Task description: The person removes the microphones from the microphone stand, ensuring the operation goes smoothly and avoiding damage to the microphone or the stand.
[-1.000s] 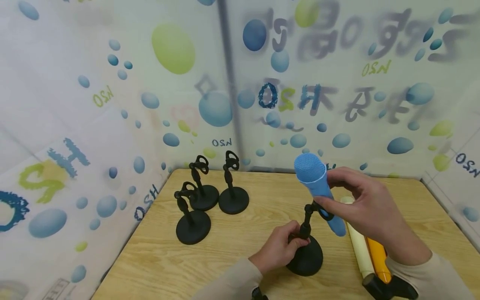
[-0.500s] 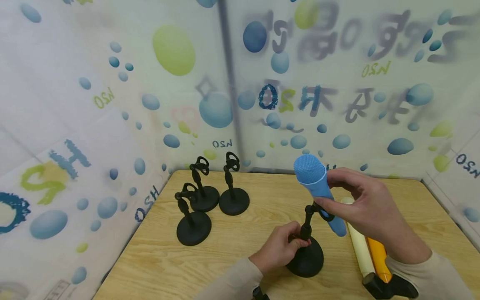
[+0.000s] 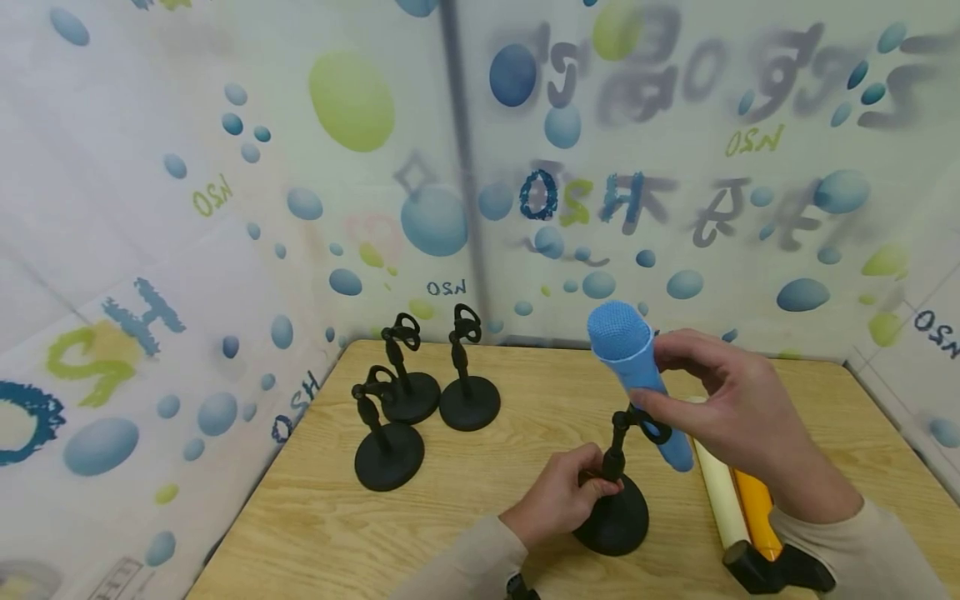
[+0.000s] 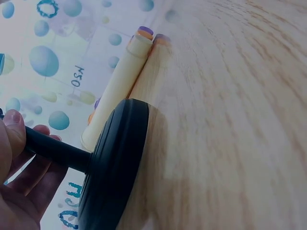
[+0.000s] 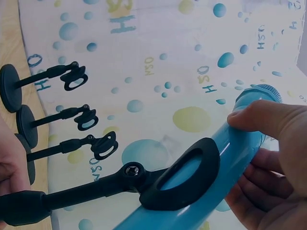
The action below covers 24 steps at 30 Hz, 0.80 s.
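A light-blue microphone leans with its mesh head up and to the left in the head view. My right hand holds its body between thumb and fingers. The clip ring of a black microphone stand encircles the handle in the right wrist view, and the handle's end sticks out below. With thumb and fingers, my left hand grips the stand's post low down, just above the round base. In the left wrist view, the base stands edge-on at the wooden surface.
Three more black stands with bare clips stand at the table's left back. Cream and orange cylinders lie side by side at the right, partly under my right forearm. Printed sheeting walls the table behind and at the sides.
The microphone's head has risen very slightly, together with my right hand. My left hand keeps its grip on the stand, and the head view has shifted a little.
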{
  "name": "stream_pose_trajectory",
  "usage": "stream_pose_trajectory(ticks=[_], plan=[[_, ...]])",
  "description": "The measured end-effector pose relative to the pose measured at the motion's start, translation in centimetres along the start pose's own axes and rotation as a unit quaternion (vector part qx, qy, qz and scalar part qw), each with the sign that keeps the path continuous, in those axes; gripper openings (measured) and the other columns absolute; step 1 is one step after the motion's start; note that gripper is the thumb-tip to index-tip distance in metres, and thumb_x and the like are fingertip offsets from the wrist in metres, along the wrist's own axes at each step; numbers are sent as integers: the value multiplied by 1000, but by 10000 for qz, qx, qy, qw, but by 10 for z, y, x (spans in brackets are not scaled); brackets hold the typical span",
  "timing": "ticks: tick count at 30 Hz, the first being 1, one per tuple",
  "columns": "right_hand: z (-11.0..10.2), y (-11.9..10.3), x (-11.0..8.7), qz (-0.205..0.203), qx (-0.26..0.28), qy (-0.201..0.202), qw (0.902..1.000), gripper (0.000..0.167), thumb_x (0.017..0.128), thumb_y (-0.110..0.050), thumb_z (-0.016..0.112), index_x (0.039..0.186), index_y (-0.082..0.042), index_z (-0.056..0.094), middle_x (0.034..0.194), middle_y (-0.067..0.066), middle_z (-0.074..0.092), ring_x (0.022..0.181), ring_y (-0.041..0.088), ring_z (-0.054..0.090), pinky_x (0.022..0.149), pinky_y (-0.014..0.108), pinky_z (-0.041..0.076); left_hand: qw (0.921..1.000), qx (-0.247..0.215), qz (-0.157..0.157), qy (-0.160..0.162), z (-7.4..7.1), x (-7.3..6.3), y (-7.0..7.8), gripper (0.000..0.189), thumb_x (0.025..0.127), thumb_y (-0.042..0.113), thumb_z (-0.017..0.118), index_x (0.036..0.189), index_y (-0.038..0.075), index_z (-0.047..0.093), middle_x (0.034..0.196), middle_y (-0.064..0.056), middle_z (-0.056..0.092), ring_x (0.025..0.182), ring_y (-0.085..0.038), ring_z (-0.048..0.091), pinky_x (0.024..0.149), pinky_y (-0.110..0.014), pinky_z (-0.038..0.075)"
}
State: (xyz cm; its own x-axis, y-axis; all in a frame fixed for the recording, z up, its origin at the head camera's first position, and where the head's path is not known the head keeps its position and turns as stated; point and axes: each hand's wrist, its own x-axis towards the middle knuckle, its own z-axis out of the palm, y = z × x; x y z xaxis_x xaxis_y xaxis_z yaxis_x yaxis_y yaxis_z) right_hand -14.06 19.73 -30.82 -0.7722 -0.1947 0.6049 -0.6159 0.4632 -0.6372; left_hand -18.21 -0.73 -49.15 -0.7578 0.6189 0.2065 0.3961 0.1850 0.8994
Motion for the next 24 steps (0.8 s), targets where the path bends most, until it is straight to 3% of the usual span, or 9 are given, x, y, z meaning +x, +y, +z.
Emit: stream_pose_trajectory(ticks=[24], plan=[[2,-13,11,50,101,54,9999,43,85,9,86,121,-11,77,112,-13,74,102,1,70,94,9,53,9999,-100,-22,62,1,-2,2,12,106,6,67,118,5,69,111,-12,80,103,1,74,94,-18,59]])
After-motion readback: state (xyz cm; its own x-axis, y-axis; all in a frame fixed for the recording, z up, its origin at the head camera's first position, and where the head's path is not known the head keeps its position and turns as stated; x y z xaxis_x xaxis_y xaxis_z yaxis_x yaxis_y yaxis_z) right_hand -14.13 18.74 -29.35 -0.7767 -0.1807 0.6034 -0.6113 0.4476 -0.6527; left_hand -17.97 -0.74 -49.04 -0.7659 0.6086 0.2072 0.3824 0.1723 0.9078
